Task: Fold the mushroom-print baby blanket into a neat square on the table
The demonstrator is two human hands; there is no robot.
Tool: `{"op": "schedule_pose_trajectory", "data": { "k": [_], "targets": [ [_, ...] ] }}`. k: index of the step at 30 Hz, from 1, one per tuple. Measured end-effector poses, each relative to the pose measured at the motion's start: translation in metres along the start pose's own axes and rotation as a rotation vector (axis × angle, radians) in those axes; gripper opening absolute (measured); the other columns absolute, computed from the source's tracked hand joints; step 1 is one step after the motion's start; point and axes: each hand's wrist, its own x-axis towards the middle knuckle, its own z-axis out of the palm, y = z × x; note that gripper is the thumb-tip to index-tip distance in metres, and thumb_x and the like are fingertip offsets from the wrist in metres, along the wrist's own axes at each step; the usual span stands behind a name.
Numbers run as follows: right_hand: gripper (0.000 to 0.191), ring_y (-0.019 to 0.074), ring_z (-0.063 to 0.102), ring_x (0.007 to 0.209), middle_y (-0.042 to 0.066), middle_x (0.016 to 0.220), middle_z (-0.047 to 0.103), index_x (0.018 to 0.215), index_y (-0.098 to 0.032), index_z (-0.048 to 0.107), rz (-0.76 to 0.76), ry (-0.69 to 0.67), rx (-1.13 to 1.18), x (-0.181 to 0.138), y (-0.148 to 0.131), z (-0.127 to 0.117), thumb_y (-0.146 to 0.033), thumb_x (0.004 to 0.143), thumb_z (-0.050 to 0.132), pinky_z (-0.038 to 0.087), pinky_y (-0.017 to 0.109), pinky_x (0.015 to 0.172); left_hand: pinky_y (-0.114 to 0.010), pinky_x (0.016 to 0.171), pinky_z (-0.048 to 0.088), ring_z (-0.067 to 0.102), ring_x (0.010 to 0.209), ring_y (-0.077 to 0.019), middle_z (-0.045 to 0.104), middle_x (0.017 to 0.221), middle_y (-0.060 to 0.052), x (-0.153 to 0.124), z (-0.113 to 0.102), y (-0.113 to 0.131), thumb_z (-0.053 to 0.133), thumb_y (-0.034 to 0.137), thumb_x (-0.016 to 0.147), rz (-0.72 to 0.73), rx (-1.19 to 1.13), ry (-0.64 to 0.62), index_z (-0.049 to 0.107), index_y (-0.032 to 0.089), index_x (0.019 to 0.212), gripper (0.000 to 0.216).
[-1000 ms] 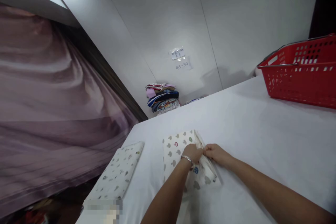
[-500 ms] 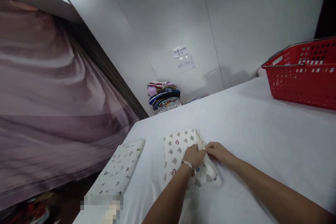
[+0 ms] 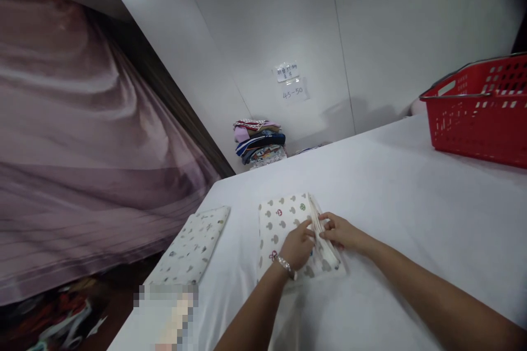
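Observation:
A folded white cloth printed with small mushrooms (image 3: 282,220) lies on the white table (image 3: 403,197) in front of me. My left hand (image 3: 297,245), with a bracelet on the wrist, rests on the cloth and pinches its layered right edge. My right hand (image 3: 338,230) meets it from the right, fingers closed on the same stack of folded edges. A second folded printed cloth (image 3: 191,247) lies to the left near the table's edge, untouched.
A red plastic basket (image 3: 481,115) stands at the far right of the table. A pile of folded coloured clothes (image 3: 259,142) sits against the back wall under a paper note (image 3: 288,72). A mauve curtain (image 3: 82,148) hangs at the left.
Both hands have stayed on the cloth's right edge, shifting slightly and working the folded layers. The view has turned a little to the left and down.

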Motion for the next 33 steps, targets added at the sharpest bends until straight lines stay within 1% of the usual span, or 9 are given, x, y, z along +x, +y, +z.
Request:
{"op": "schedule_pose_trajectory", "data": {
  "k": [2,5,7,10,13,17,23,29,33],
  "targets": [
    [0.047,0.0061,0.042,0.043,-0.01,0.059,0.041,0.108,-0.02,0.043,-0.007,0.004,0.021,0.0,0.0,0.001,-0.025,0.066,0.062,0.031,0.018,0.035,-0.026,0.081,0.048,0.058,0.091,-0.0134,0.059,0.114,-0.003,-0.023,-0.004,-0.007,0.045,0.017,0.075,0.108,0.028,0.095,0.042,0.022,0.127,0.052],
    [0.055,0.0071,0.043,0.046,-0.008,0.063,0.043,0.119,-0.021,0.04,-0.006,0.0,-0.019,-0.003,-0.001,0.001,-0.033,0.07,0.061,0.032,0.019,0.036,-0.039,0.102,0.035,0.044,0.117,-0.0208,0.05,0.128,-0.006,-0.061,-0.009,-0.026,0.05,0.029,0.078,0.298,0.258,0.215,0.043,0.023,0.127,0.05],
    [0.068,0.0085,0.046,0.05,-0.003,0.074,0.049,0.129,-0.024,0.033,0.013,-0.015,-0.092,-0.006,-0.001,0.001,-0.04,0.07,0.062,0.033,0.02,0.037,-0.046,0.106,0.027,0.036,0.124,-0.0249,0.044,0.134,-0.008,-0.083,-0.009,-0.042,0.054,0.034,0.075,0.386,0.409,0.226,0.039,0.023,0.13,0.058],
    [0.085,0.012,0.053,0.063,0.003,0.094,0.054,0.138,-0.028,0.022,0.014,-0.045,-0.185,-0.009,0.001,0.002,-0.039,0.067,0.066,0.037,0.02,0.043,-0.052,0.108,0.02,0.03,0.128,-0.0279,0.039,0.138,-0.008,-0.103,-0.01,-0.064,0.059,0.029,0.07,0.371,0.572,0.249,0.038,0.023,0.131,0.065],
    [0.084,0.0131,0.055,0.067,0.005,0.099,0.055,0.139,-0.027,0.022,0.007,-0.033,-0.207,-0.012,0.002,0.005,-0.03,0.066,0.064,0.039,0.021,0.048,-0.05,0.107,0.025,0.031,0.129,-0.0263,0.041,0.137,-0.008,-0.105,-0.013,-0.081,0.052,0.014,0.069,0.279,0.651,0.327,0.043,0.021,0.128,0.06],
    [0.075,0.01,0.05,0.052,0.005,0.097,0.055,0.137,-0.027,0.024,0.033,0.008,-0.146,-0.017,0.003,0.009,-0.032,0.07,0.056,0.036,0.023,0.043,-0.042,0.104,0.035,0.036,0.126,-0.0217,0.049,0.13,-0.003,-0.1,-0.02,-0.095,0.041,0.003,0.066,0.228,0.67,0.443,0.048,0.022,0.125,0.062],
    [0.069,0.0184,0.058,0.072,0.005,0.086,0.063,0.135,-0.02,0.032,-0.009,0.076,-0.513,-0.027,0.009,0.013,-0.027,0.069,0.053,0.04,0.026,0.062,-0.038,0.104,0.038,0.041,0.123,-0.0185,0.049,0.13,0.0,-0.1,-0.008,-0.118,0.038,-0.001,0.062,0.259,0.605,0.463,0.049,0.027,0.124,0.068],
    [0.073,0.0213,0.06,0.082,0.006,0.096,0.064,0.14,-0.024,0.021,0.006,0.032,-0.689,-0.029,0.005,0.014,-0.034,0.074,0.048,0.041,0.027,0.067,-0.037,0.102,0.04,0.038,0.125,-0.019,0.04,0.137,-0.002,-0.099,0.007,-0.14,0.038,0.0,0.063,0.195,0.399,0.553,0.044,0.026,0.127,0.069],
    [0.078,0.0201,0.06,0.08,0.004,0.091,0.064,0.143,-0.023,0.012,-0.012,0.08,-0.673,-0.008,-0.005,0.012,-0.04,0.076,0.048,0.043,0.028,0.07,-0.036,0.101,0.041,0.038,0.125,-0.0195,0.039,0.137,-0.005,-0.093,0.017,-0.149,0.039,0.004,0.069,0.142,0.227,0.663,0.044,0.022,0.127,0.061]
  ]
}}
